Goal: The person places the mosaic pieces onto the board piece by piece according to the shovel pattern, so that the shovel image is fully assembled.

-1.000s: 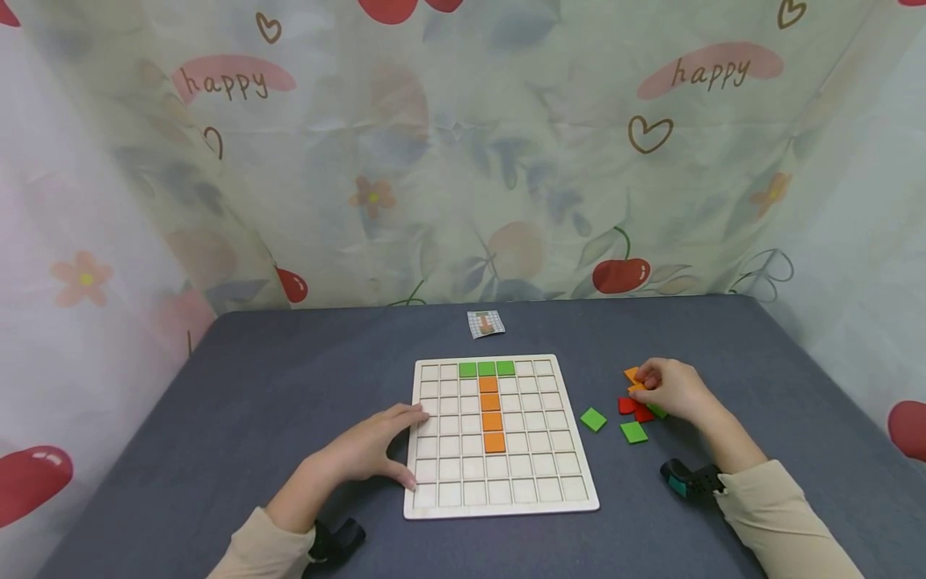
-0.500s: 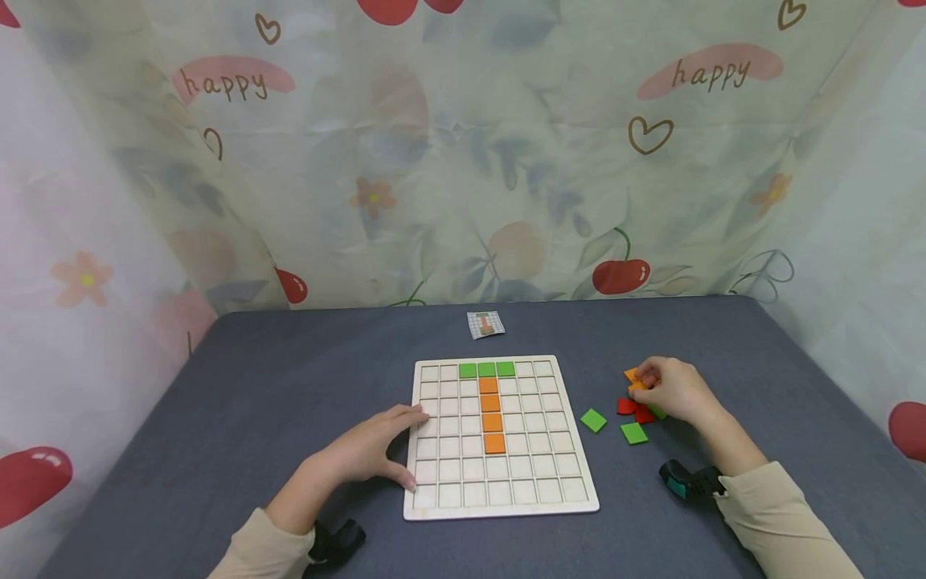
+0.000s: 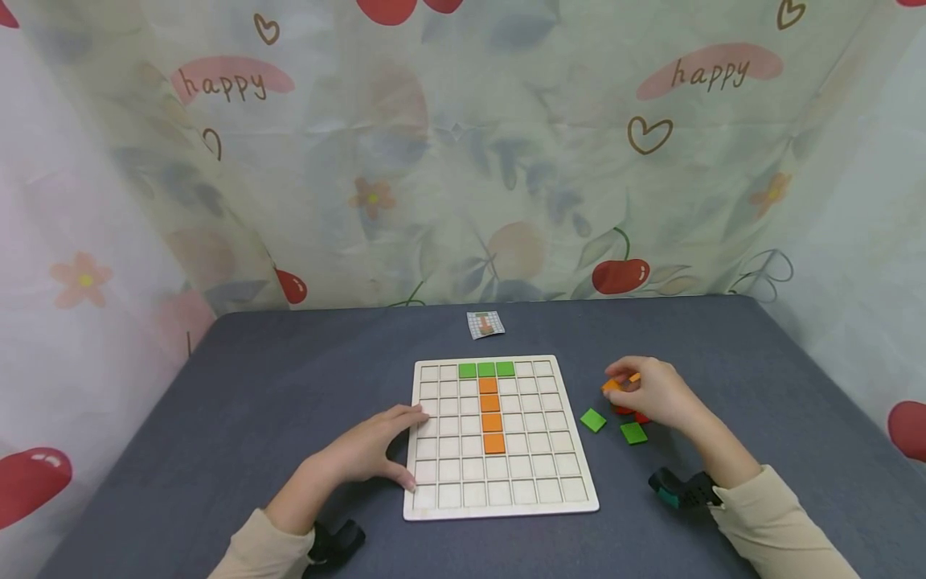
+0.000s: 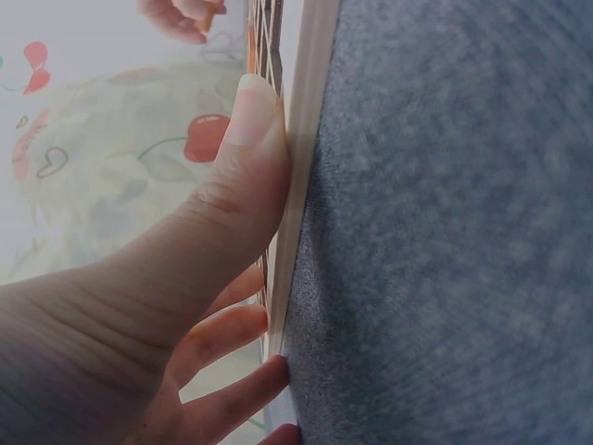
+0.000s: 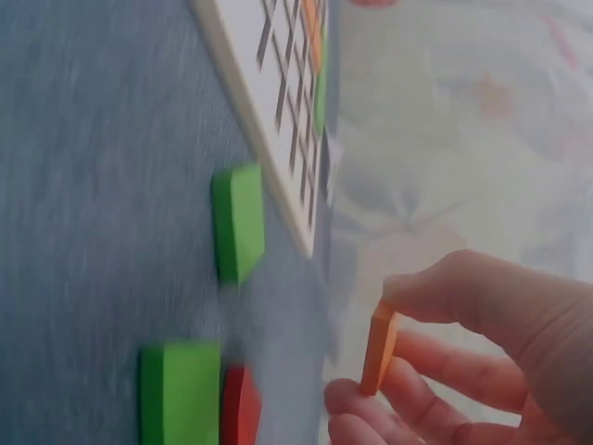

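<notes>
A white board (image 3: 448,470) with a square grid lies mid-table, bearing a row of green tiles (image 3: 486,369) at its far side and a column of orange tiles (image 3: 489,401) below. My left hand (image 3: 362,446) rests against the board's left edge, thumb and fingers spread, as the left wrist view confirms. Right of the board, my right hand (image 3: 654,394) pinches an orange tile (image 5: 379,350) between thumb and fingers, off the table. Another orange tile (image 3: 635,377) shows just behind it. Red tiles (image 3: 642,418) lie partly hidden beneath the hand.
Two loose green tiles, one near the board (image 3: 593,420) and one nearer me (image 3: 633,433), lie on the dark tablecloth (image 3: 304,354). A small printed card (image 3: 485,324) with a grid pattern lies beyond the board. A patterned curtain (image 3: 456,161) hangs behind the table.
My right hand has moved left from the tile pile, carrying an orange tile. The left hand and the board stay where they were.
</notes>
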`<control>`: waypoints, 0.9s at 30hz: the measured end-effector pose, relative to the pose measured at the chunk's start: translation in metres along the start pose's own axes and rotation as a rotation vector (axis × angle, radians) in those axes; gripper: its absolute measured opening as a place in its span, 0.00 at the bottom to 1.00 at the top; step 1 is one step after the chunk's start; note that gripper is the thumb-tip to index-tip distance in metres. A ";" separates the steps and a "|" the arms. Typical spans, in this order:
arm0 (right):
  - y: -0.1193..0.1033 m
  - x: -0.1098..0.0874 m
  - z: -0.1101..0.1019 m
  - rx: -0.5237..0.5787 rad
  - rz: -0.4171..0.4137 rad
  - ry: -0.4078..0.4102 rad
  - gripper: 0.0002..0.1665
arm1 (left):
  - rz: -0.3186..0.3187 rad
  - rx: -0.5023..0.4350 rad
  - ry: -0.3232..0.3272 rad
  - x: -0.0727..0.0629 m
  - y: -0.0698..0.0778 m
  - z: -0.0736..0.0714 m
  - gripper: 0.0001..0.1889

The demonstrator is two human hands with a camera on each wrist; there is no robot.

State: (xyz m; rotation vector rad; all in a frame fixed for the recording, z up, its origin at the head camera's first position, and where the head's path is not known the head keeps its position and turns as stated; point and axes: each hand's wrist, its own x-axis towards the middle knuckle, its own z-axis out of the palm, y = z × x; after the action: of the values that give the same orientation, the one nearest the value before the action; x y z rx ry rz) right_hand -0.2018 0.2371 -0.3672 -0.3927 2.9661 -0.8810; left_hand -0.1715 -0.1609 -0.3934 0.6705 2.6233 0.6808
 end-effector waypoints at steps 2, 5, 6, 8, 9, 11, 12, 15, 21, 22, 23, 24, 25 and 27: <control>-0.005 -0.001 0.003 0.010 -0.038 0.000 0.17 | 0.000 0.000 0.000 0.000 0.000 0.000 0.48; -0.013 -0.002 0.007 0.022 -0.093 -0.001 0.15 | 0.000 0.002 0.002 0.000 0.000 0.000 0.48; -0.015 -0.002 0.009 0.024 -0.108 -0.001 0.15 | 0.001 0.002 0.002 0.000 0.000 0.000 0.48; -0.019 -0.003 0.011 0.034 -0.128 -0.006 0.14 | 0.000 0.003 0.002 0.000 -0.001 0.001 0.49; -0.021 -0.003 0.012 0.040 -0.136 -0.008 0.14 | -0.001 0.002 0.002 0.000 -0.001 0.001 0.48; -0.024 -0.004 0.015 0.050 -0.152 -0.013 0.13 | -0.003 0.001 0.003 0.000 -0.001 0.001 0.49; -0.025 -0.004 0.015 0.056 -0.160 -0.014 0.13 | -0.004 -0.001 0.003 0.000 -0.001 0.001 0.49; -0.027 -0.004 0.018 0.075 -0.184 -0.018 0.12 | -0.007 -0.005 0.007 0.000 0.000 0.001 0.49; -0.032 -0.005 0.024 0.093 -0.220 -0.024 0.12 | -0.002 0.000 0.010 0.000 0.000 0.001 0.48; -0.033 -0.006 0.025 0.089 -0.216 -0.026 0.12 | -0.002 0.001 0.009 0.000 0.000 0.001 0.48; -0.034 -0.006 0.026 0.084 -0.216 -0.026 0.12 | -0.002 0.002 0.007 0.000 0.000 0.001 0.48; -0.035 -0.006 0.027 0.079 -0.209 -0.030 0.12 | -0.003 0.002 0.005 0.000 0.001 0.001 0.48; -0.036 -0.006 0.028 0.073 -0.207 -0.032 0.12 | -0.004 0.003 0.004 0.000 0.001 0.000 0.48; -0.038 -0.006 0.030 0.065 -0.192 -0.047 0.13 | -0.004 0.004 0.002 0.000 0.000 0.000 0.48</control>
State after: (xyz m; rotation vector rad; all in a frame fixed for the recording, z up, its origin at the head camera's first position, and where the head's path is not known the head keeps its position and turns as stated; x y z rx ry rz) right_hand -0.1847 0.1924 -0.3721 -0.6940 2.8841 -0.9673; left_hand -0.1713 -0.1603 -0.3936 0.6651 2.6281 0.6762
